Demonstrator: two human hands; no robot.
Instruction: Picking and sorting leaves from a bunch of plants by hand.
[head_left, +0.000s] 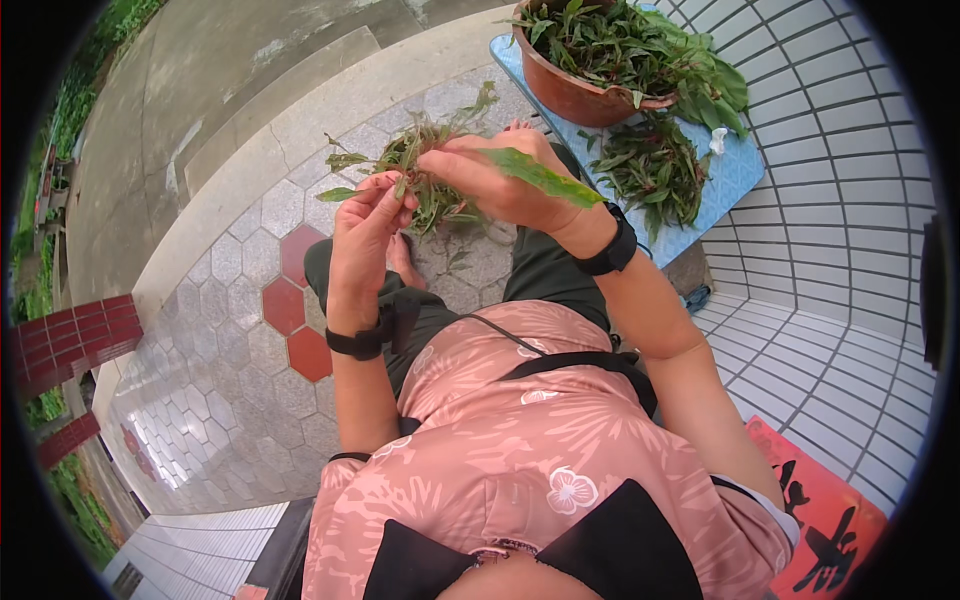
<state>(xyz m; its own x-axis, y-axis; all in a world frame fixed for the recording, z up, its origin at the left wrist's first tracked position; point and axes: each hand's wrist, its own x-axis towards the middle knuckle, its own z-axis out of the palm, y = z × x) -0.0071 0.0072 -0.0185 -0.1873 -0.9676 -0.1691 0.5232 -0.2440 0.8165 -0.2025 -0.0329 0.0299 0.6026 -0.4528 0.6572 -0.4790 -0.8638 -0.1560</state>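
Note:
My left hand (375, 225) is raised in front of my knees, its thumb and fingers pinching a thin leafy sprig (337, 193). Close beside it, my right hand (502, 180) has thumb and forefinger together at the stems. A long green leaf with a yellowing tip (544, 176) lies across the back of that hand; whether it hangs from the held stem is hidden. Below both hands, a heap of leafy stems (442, 214) rests on the floor between my feet, partly covered by the hands.
At the upper right, a light-blue low table (720, 187) holds a reddish-brown basin (559, 86) full of leafy greens, a loose pile of greens (656, 172), broad leaves (724, 86) and a crumpled white scrap (718, 141). A white tiled wall (832, 195) borders the table.

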